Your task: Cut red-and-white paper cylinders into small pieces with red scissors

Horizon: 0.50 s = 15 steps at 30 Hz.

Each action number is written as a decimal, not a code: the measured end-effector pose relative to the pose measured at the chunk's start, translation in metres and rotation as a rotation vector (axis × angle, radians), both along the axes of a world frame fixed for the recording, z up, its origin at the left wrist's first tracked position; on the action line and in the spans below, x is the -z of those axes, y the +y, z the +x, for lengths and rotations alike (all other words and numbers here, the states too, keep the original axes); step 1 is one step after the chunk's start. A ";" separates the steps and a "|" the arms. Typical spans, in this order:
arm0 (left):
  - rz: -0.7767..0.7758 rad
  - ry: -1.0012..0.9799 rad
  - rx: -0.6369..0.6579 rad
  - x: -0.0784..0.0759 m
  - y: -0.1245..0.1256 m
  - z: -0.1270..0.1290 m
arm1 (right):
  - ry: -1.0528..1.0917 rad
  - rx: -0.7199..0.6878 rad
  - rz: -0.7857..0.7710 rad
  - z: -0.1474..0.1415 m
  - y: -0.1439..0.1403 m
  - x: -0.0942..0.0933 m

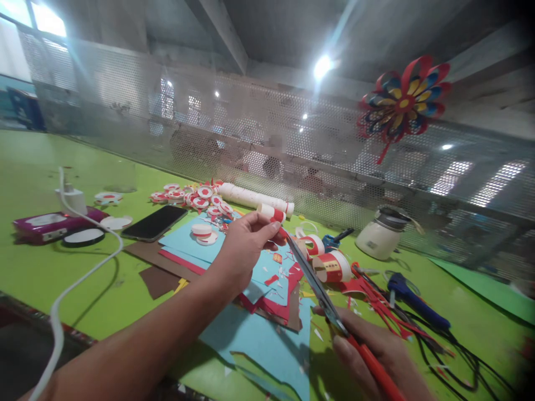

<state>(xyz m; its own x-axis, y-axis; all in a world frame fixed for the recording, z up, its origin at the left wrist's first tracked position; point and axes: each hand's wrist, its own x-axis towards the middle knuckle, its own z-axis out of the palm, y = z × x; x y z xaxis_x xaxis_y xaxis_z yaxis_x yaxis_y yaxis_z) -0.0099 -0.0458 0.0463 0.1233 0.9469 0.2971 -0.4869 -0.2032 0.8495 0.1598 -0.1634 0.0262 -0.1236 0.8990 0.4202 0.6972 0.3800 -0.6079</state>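
Observation:
My left hand pinches a curved red-and-white piece of paper between thumb and fingers above the paper sheets. My right hand grips scissors by their red handle. The scissor blades point up and away from me, with the tips close to the held piece; whether they touch it I cannot tell. Under my left hand lie light blue paper sheets, stacked with red and brown ones and strewn with small scraps. Right of the blades, a red-and-white paper cup lies on its side.
White-and-red discs are heaped before a white tube. At left are a phone, a purple box and a white cable. A kettle and a blue glue gun are at right. A perforated panel stands behind.

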 end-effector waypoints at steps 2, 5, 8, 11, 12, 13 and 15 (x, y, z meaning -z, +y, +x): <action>0.004 0.004 -0.006 0.000 0.000 0.000 | 0.000 0.007 0.002 0.000 0.000 0.001; -0.001 0.011 -0.012 0.001 0.000 0.001 | 0.000 0.016 0.009 -0.001 0.000 0.001; 0.000 0.010 -0.015 0.000 0.000 0.002 | 0.005 0.007 0.012 -0.001 0.000 0.001; 0.002 0.007 -0.016 0.000 -0.001 0.002 | 0.007 0.010 0.011 0.000 0.000 0.001; 0.001 0.005 -0.016 0.000 -0.001 0.002 | 0.004 0.011 0.008 0.000 0.000 0.002; 0.002 0.004 -0.014 0.000 -0.001 0.002 | 0.000 0.012 0.005 0.000 0.000 0.002; 0.004 -0.001 -0.012 0.001 -0.001 0.002 | -0.012 0.016 0.000 0.001 0.000 0.003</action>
